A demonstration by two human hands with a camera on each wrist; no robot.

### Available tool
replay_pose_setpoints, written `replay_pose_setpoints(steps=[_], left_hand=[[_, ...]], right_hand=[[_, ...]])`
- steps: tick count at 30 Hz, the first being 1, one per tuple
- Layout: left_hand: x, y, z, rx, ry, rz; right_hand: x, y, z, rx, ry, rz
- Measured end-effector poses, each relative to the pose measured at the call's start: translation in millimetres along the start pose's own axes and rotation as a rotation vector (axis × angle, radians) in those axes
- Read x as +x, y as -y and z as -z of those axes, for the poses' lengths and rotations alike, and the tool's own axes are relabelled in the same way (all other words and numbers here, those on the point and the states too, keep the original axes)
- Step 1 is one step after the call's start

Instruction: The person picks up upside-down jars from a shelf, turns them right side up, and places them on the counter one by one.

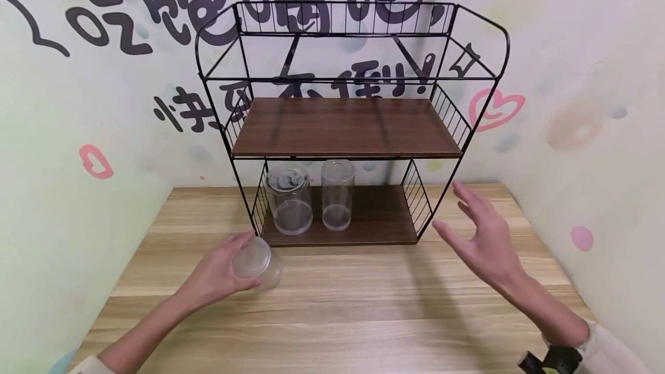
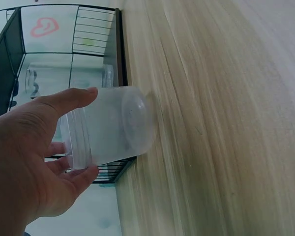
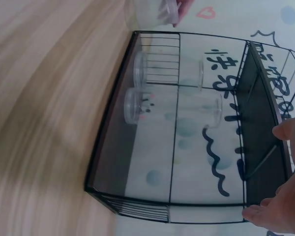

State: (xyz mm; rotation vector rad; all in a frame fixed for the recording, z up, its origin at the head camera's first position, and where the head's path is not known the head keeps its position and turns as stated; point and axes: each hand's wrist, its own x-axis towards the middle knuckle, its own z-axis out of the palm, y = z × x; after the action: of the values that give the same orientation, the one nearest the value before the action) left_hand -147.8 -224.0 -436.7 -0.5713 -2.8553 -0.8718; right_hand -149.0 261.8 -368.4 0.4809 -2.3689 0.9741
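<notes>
One hand, the left, curls round a jar.

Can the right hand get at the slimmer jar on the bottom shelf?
Probably yes: the right hand is empty and nothing blocks the slimmer jar from the front, though the rack's right front post may need rounding.

In the head view, the wall and the table are lit brightly, with soft shadows cast on both, whereas in the wrist views a dimmer light is seen, fine details are slightly blurred, and the table is washed pale toward the left wrist view's upper right corner.
</notes>
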Motion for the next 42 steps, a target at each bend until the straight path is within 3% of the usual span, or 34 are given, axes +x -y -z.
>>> replay_pose_setpoints(steps=[7, 15, 20, 28, 36, 42], left_hand=[[-3.6, 6.9, 0.3, 0.061, -0.017, -0.064], [-6.5, 14.8, 3.7, 0.080, 0.006, -0.041], [-8.2, 17.2, 5.2, 0.089, 0.010, -0.049], [-8.9, 11.7, 8.8, 0.114, 0.007, -0.042], [-2.2, -7.2, 11.7, 0.214, -0.086, -0.088], [6.5, -22.2, 14.7, 0.155, -0.102, -0.064]], right_hand=[[24.1, -4.5, 14.1, 0.075, 0.001, -0.079], [55.8, -11.1, 27.6, 0.163, 0.079, -0.194], [73.0, -12.2, 34.1, 0.202, 0.080, -0.231], [96.3, -12.9, 35.3, 0.232, 0.063, -0.199], [109.7, -12.2, 32.6, 0.233, 0.079, -0.158], [116.2, -11.2, 29.7, 0.210, 0.089, -0.150]])
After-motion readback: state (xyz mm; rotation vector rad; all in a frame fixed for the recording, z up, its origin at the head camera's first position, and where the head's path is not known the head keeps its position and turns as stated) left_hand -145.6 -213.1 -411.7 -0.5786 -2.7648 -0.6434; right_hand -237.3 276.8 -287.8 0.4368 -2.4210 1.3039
